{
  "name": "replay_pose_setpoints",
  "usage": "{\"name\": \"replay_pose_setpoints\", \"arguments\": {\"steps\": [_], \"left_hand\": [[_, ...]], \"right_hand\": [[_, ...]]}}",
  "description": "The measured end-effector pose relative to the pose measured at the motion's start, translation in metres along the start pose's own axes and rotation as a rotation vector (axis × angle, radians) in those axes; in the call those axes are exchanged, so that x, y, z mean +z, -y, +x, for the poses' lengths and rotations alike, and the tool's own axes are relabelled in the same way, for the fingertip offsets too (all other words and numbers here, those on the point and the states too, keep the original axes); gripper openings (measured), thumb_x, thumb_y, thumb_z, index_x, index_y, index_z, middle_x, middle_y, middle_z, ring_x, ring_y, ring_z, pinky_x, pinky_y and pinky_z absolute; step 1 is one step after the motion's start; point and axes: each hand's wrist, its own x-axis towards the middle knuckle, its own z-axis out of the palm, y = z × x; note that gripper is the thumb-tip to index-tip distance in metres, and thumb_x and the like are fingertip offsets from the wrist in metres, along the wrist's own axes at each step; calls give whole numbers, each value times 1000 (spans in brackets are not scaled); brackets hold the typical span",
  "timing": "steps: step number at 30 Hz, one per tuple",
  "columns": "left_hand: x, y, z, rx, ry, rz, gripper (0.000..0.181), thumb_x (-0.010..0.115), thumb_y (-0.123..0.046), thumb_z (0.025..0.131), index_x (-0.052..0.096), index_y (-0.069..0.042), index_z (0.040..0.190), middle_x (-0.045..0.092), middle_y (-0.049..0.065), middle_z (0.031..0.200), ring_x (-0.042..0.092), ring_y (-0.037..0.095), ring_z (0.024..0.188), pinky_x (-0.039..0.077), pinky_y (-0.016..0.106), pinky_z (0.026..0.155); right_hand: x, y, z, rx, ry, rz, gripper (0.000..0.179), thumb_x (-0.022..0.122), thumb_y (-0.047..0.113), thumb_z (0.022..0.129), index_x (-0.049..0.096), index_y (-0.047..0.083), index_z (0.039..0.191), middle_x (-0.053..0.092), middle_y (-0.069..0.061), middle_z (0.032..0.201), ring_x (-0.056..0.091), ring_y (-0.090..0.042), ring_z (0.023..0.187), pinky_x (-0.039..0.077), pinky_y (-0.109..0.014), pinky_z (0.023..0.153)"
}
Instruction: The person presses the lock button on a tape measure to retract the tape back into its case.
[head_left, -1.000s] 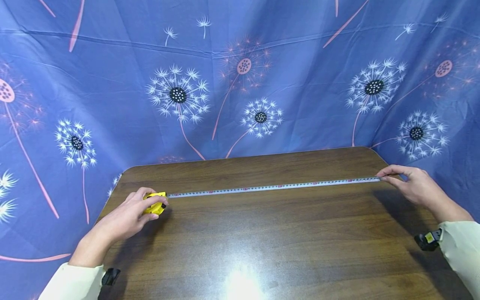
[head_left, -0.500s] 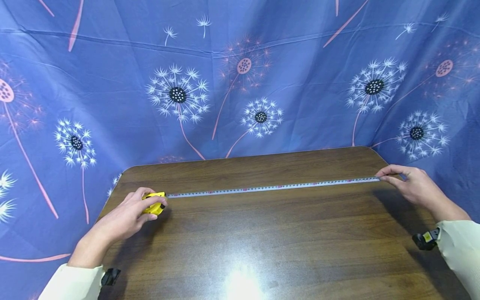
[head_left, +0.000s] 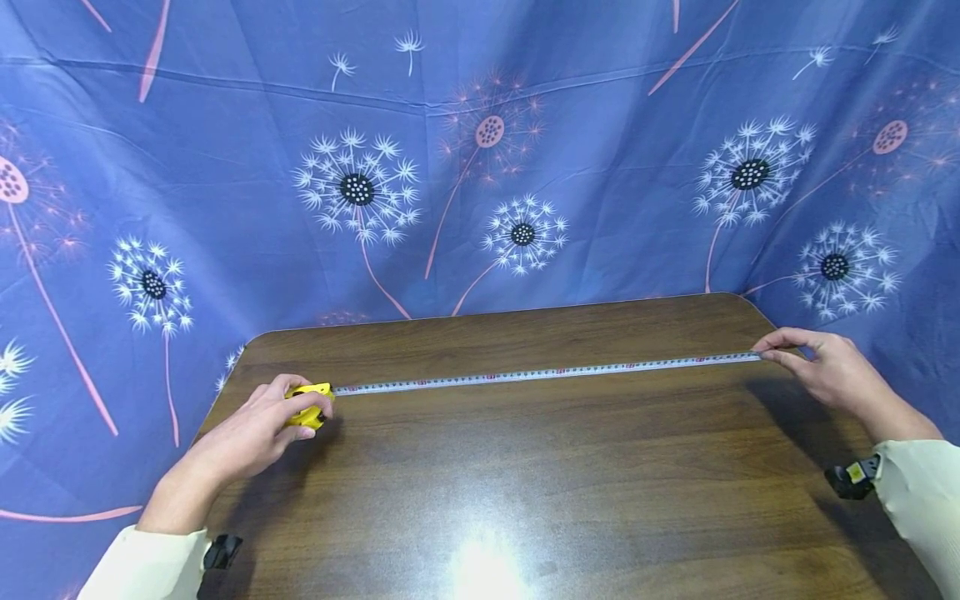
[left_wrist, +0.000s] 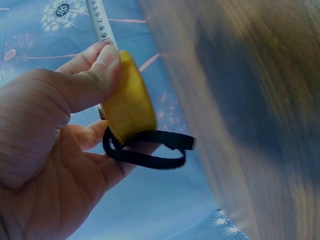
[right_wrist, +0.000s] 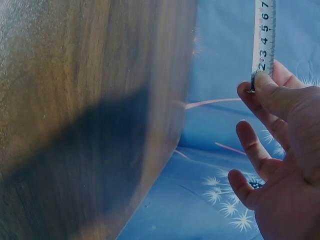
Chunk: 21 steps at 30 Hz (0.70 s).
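Tape measure [left_wrist: 132, 102], blade [head_left: 525, 375] stretched crosswise, pointing right

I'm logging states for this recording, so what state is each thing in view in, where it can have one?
Left hand: gripping the tape case.
Right hand: pinching the end of the measuring strip.
Tape case: held, with its strip out.
Measuring strip: drawn out, straight between the hands.
Strap: looped, at the case's end.
Cloth: hung up, creased.
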Motion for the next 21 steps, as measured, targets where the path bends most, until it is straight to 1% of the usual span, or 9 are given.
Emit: {"name": "replay_pose_setpoints", "arguments": {"steps": [4,9,11,15,21], "left_hand": [[1,0,-1,11,-16,-2,42,84,-4,81,65,-31,106,56,12,122,56,35,100,46,54,84],[1,1,-1,8,-2,-10,43,84,-5,81,64,-32,107,56,12,123,56,35,101,46,54,85],[1,1,-1,9,-1,-14,43,84,-5,81,64,-32,107,56,12,123,57,35,101,46,55,85],[3,0,-1,24,-9,-24,45,85,-3,80,65,-32,109,57,11,125,58,35,103,46,55,87],[4,-2,0,50,-36,-22,51,85,-3,80,63,-32,115,56,6,125,57,32,104,46,53,86]], "right_hand": [[-1,-1,-1,12,-6,-9,11,78,6,92,78,17,94,74,9,88,48,9,77,34,-20,66],[-2,-3,-3,35,7,-18,2,76,14,95,77,16,95,75,6,89,49,9,76,34,-20,63],[-2,-4,-4,33,11,-18,3,76,18,96,77,15,96,76,3,89,49,9,76,34,-19,63],[-2,-3,-4,38,18,-13,2,76,16,95,77,16,96,76,3,90,49,11,79,34,-18,64],[-3,0,-3,64,21,0,14,77,5,93,78,18,94,72,17,90,49,7,77,33,-18,66]]}}
